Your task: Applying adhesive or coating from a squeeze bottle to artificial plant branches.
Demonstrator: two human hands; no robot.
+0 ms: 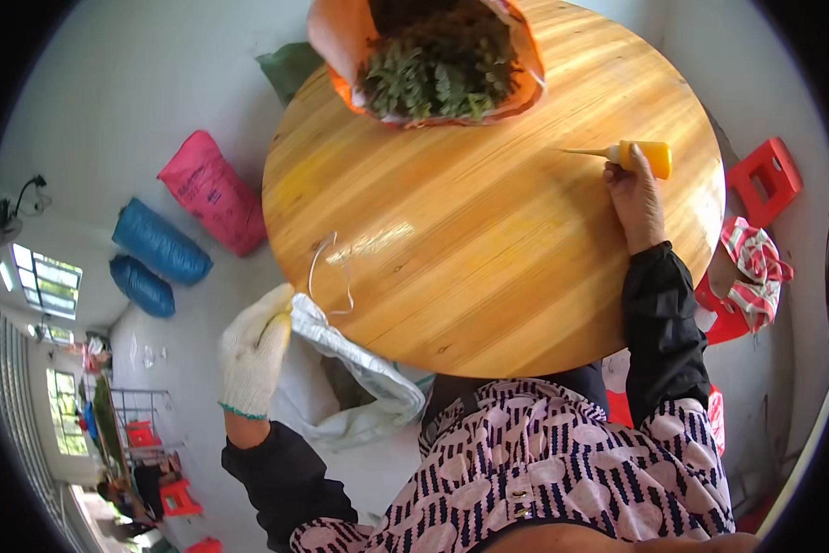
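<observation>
My right hand (637,201), bare below a black sleeve cover, is closed round a small yellow squeeze bottle (656,160). The bottle lies nearly level above the right part of the round wooden table (488,230), its long thin nozzle pointing left. At the table's left edge, my left hand (254,348) wears a pale knitted glove with a green cuff. Its fingers are closed at the rim of a white woven sack (391,396), which hangs open below the table edge with something dark inside. A loop of thin white string (351,293) lies on the tabletop nearby.
An orange-and-white bag (341,41) full of green artificial foliage (437,83) lies at the table's far side. Pink (213,194) and blue (163,241) sacks stand on the floor at left. Red stools (766,182) are at right, one with striped cloth (755,276).
</observation>
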